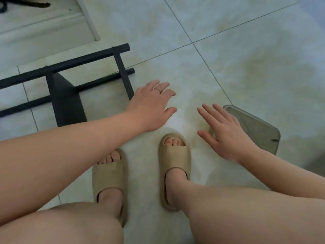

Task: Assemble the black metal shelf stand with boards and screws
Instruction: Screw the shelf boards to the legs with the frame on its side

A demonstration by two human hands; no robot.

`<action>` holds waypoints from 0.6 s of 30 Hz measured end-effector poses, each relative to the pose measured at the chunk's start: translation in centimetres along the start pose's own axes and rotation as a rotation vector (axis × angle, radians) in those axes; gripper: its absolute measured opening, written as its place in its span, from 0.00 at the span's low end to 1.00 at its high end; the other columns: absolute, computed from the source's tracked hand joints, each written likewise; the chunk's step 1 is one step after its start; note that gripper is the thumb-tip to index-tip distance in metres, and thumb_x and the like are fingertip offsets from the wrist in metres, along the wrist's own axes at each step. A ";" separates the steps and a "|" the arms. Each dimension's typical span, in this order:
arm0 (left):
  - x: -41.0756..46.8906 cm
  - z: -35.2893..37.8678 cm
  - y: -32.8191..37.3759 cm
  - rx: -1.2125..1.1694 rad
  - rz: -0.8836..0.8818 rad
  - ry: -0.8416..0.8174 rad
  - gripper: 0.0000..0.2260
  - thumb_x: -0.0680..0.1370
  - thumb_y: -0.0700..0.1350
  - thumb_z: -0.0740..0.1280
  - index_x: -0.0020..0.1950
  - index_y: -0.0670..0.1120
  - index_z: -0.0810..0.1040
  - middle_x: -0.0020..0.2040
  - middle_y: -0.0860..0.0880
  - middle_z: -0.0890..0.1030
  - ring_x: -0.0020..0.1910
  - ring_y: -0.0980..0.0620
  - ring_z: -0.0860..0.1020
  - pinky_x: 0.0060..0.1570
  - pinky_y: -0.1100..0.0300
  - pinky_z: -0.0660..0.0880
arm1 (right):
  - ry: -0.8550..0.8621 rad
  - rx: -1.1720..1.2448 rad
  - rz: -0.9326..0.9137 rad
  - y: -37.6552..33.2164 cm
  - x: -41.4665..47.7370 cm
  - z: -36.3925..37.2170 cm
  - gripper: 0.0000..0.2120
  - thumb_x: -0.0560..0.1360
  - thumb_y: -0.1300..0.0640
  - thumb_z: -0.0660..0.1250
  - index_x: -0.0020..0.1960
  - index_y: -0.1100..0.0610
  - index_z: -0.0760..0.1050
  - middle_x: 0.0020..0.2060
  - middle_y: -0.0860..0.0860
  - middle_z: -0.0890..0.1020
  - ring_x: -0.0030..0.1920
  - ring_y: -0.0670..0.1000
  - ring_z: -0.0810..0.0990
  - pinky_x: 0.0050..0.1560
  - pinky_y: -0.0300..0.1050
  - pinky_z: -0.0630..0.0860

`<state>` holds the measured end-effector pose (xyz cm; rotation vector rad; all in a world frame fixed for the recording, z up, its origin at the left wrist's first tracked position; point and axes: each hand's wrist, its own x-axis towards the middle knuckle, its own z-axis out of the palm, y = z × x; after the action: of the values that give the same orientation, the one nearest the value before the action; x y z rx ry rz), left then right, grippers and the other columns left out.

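Lying on pale marbled floor tiles (228, 50), black metal frame (66, 95)

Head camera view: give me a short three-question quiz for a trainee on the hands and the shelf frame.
1. True or false: the left hand grips the black metal frame.
2. Where does the frame lie? A) flat on the tiled floor, on the person's left; B) across the knees; C) upright against a wall.
3. Fill in: the right hand holds ____.
Key: 1 false, its fingers are spread and grip nothing; 2 A; 3 nothing.
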<state>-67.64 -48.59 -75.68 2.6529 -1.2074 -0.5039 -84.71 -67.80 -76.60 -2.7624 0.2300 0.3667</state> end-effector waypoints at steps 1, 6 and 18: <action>0.4 -0.1 1.0 0.051 0.047 -0.034 0.25 0.82 0.60 0.57 0.78 0.55 0.62 0.81 0.50 0.57 0.80 0.47 0.51 0.73 0.46 0.55 | 0.002 -0.007 0.021 1.0 -0.6 -0.2 0.32 0.81 0.41 0.57 0.82 0.48 0.53 0.81 0.46 0.55 0.82 0.52 0.49 0.78 0.51 0.49; 2.7 0.9 5.9 0.231 0.273 -0.190 0.27 0.82 0.62 0.54 0.80 0.56 0.54 0.82 0.51 0.50 0.81 0.47 0.45 0.76 0.45 0.51 | -0.007 -0.040 0.126 6.5 -3.2 -0.4 0.32 0.82 0.42 0.58 0.82 0.47 0.52 0.81 0.46 0.54 0.82 0.51 0.49 0.78 0.49 0.49; 8.0 10.4 13.7 0.360 0.644 -0.378 0.28 0.81 0.65 0.52 0.78 0.54 0.63 0.82 0.48 0.55 0.81 0.47 0.44 0.77 0.42 0.42 | -0.283 -0.095 0.359 18.1 -4.7 3.0 0.23 0.84 0.48 0.57 0.78 0.49 0.64 0.70 0.51 0.74 0.69 0.58 0.71 0.64 0.51 0.68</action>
<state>-76.20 -63.86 -82.95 2.2575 -2.3341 -0.7346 -93.58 -83.00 -83.72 -2.7114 0.6522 0.8717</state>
